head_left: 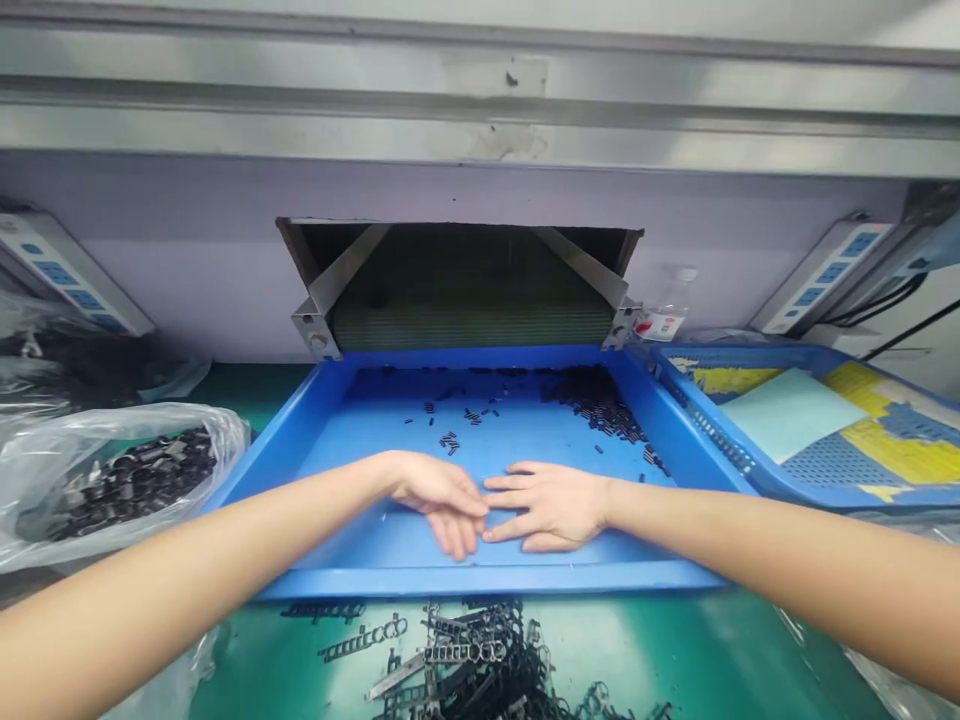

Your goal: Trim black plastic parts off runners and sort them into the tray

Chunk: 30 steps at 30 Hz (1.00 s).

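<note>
Over the near part of a blue plastic tray, my two hands meet with their fingertips close together or touching. My left hand is half turned, its thumb and fingers stretched out and slightly blurred. My right hand lies palm down with its fingers spread. I see nothing held in either one. Beyond them, small black parts are scattered on the tray floor. A denser heap of small black parts fills the back right corner.
A green conveyor belt ends at the tray's back edge. Black perforated strips lie piled on the green table in front. Left is a plastic bag of black pieces; right, a blue basket with paper, and a bottle.
</note>
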Each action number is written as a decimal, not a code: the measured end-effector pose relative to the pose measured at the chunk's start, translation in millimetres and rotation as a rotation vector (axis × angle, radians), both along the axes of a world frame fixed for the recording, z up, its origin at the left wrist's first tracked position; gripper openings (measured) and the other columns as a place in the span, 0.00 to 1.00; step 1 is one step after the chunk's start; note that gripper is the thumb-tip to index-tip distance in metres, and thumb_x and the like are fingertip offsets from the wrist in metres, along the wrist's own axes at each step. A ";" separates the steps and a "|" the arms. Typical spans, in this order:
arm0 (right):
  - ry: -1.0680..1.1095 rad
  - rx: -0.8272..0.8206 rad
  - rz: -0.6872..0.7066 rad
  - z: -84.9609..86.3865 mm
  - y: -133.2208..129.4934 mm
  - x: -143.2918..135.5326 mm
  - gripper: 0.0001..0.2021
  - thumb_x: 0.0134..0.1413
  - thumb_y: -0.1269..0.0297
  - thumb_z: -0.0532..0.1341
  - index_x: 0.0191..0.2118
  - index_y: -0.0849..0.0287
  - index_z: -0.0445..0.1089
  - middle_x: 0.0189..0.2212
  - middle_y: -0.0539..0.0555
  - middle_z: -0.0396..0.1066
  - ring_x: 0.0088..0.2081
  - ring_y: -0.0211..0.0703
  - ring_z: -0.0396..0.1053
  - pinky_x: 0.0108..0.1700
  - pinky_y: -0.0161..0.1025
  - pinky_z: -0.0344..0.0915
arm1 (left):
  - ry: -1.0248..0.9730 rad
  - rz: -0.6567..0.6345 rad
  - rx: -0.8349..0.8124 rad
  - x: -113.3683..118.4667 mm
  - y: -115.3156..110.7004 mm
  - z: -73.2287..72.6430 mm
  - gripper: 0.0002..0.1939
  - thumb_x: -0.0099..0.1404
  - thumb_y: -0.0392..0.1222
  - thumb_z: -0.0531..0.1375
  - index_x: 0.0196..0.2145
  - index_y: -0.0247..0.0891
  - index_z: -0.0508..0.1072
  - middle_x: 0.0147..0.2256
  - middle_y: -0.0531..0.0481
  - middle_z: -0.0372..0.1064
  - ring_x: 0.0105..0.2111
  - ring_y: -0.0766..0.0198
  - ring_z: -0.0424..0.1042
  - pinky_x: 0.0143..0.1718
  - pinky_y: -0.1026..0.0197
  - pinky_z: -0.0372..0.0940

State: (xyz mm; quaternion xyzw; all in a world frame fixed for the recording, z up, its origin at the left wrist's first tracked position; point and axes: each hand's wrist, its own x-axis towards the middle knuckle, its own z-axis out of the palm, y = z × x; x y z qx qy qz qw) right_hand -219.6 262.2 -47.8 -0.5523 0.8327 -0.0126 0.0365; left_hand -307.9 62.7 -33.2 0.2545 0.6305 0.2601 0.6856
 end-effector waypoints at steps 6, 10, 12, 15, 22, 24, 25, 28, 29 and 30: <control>0.063 0.072 -0.377 -8.0 47.0 -17.0 0.19 0.58 0.61 0.47 0.54 0.51 0.60 0.56 0.59 0.56 0.56 0.50 0.53 0.51 0.51 0.54 | 0.158 0.204 0.103 -23.4 73.5 -1.5 0.11 0.62 0.42 0.52 0.28 0.32 0.68 0.24 0.46 0.70 0.26 0.64 0.72 0.36 0.56 0.67; 0.203 0.176 -0.764 -0.5 91.4 -28.6 0.21 0.58 0.61 0.45 0.54 0.62 0.60 0.54 0.66 0.57 0.54 0.56 0.57 0.48 0.55 0.58 | 0.402 0.422 0.240 -39.3 81.2 14.7 0.07 0.64 0.40 0.49 0.38 0.37 0.63 0.36 0.50 0.68 0.34 0.71 0.69 0.38 0.68 0.64; 0.252 0.177 -0.846 9.0 101.6 -28.8 0.22 0.59 0.63 0.43 0.54 0.68 0.59 0.55 0.71 0.55 0.54 0.60 0.56 0.47 0.57 0.58 | 0.482 0.434 0.221 -44.6 64.3 28.9 0.08 0.63 0.42 0.49 0.38 0.38 0.63 0.36 0.51 0.68 0.32 0.71 0.69 0.34 0.69 0.65; 0.232 0.162 -0.677 20.5 88.1 -16.6 0.22 0.59 0.60 0.45 0.55 0.60 0.58 0.57 0.64 0.53 0.56 0.55 0.53 0.52 0.54 0.54 | 0.552 0.361 0.059 -50.6 14.3 49.3 0.08 0.61 0.42 0.52 0.31 0.35 0.66 0.26 0.54 0.68 0.24 0.71 0.68 0.27 0.69 0.64; 0.029 0.015 0.073 -0.4 -5.8 1.2 0.19 0.59 0.58 0.46 0.55 0.51 0.59 0.58 0.53 0.52 0.59 0.46 0.48 0.56 0.46 0.48 | 0.876 0.459 -0.510 -48.3 -67.6 47.6 0.14 0.65 0.45 0.49 0.36 0.29 0.65 0.20 0.53 0.65 0.19 0.67 0.66 0.23 0.60 0.64; 0.034 0.014 -0.005 -8.4 -18.9 -11.9 0.19 0.59 0.59 0.45 0.55 0.52 0.58 0.58 0.53 0.53 0.59 0.45 0.49 0.56 0.46 0.49 | 0.945 0.517 -0.472 -44.6 -52.8 36.7 0.15 0.64 0.47 0.50 0.39 0.31 0.66 0.30 0.50 0.67 0.26 0.66 0.68 0.29 0.59 0.65; 0.044 0.018 -0.093 -11.2 -21.3 -20.6 0.20 0.59 0.59 0.45 0.56 0.52 0.58 0.58 0.53 0.53 0.59 0.44 0.49 0.55 0.45 0.50 | 0.972 0.545 -0.425 -43.7 -39.2 30.8 0.16 0.64 0.48 0.51 0.41 0.32 0.66 0.33 0.49 0.67 0.30 0.65 0.69 0.32 0.58 0.66; 0.083 0.034 -0.386 -16.0 -13.8 -47.4 0.20 0.60 0.61 0.44 0.57 0.55 0.56 0.58 0.54 0.53 0.58 0.45 0.49 0.55 0.45 0.51 | 1.001 0.627 -0.295 -45.4 18.6 13.2 0.16 0.63 0.46 0.52 0.45 0.33 0.64 0.41 0.45 0.65 0.37 0.62 0.68 0.37 0.54 0.65; 0.097 0.036 -0.460 -17.0 -7.2 -54.9 0.20 0.60 0.62 0.44 0.57 0.56 0.56 0.58 0.55 0.53 0.58 0.46 0.50 0.55 0.45 0.51 | 0.999 0.653 -0.262 -46.3 40.8 8.1 0.15 0.64 0.45 0.52 0.45 0.35 0.65 0.43 0.45 0.64 0.38 0.61 0.67 0.39 0.54 0.65; 0.110 0.038 -0.521 -17.9 1.1 -61.2 0.20 0.60 0.63 0.44 0.56 0.57 0.57 0.57 0.56 0.54 0.58 0.47 0.51 0.55 0.45 0.52 | 0.989 0.667 -0.215 -46.7 63.1 3.7 0.15 0.64 0.45 0.52 0.45 0.36 0.65 0.44 0.44 0.64 0.39 0.61 0.67 0.39 0.54 0.65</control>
